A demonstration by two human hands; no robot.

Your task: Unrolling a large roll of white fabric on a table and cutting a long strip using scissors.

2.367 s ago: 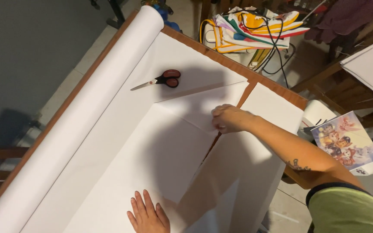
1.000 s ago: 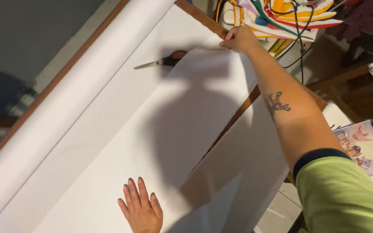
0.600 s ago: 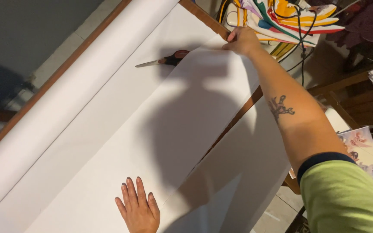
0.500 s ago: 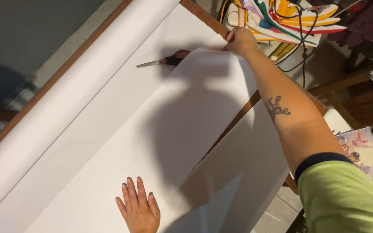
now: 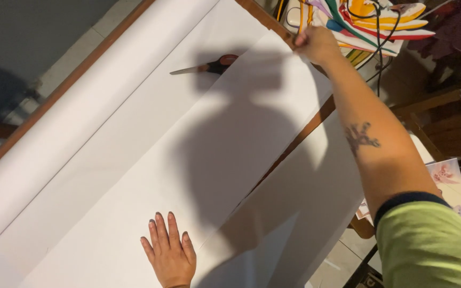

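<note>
A large white paper sheet (image 5: 230, 144) lies folded over on a wooden table (image 5: 309, 128). My right hand (image 5: 316, 44) reaches to the far corner of the sheet and pinches its edge there. At the near end, my left hand (image 5: 169, 255) lies flat with fingers spread, pressing the paper down. Scissors (image 5: 206, 66) with a dark and red handle rest on the paper just left of the far corner, partly covered by the folded sheet. A thick white paper roll (image 5: 86, 114) runs along the table's left side.
A pile of colourful fabric and cables (image 5: 369, 21) sits beyond the table's far edge. A printed picture sheet (image 5: 452, 186) lies low at the right, beside wooden furniture (image 5: 444, 106). More white paper (image 5: 305, 213) hangs over the table's right edge. Grey floor shows at the left.
My right hand has carried the sheet's corner from the middle of the table out to the far edge, unfolding the paper flat. My left hand has stayed pressed near the front.
</note>
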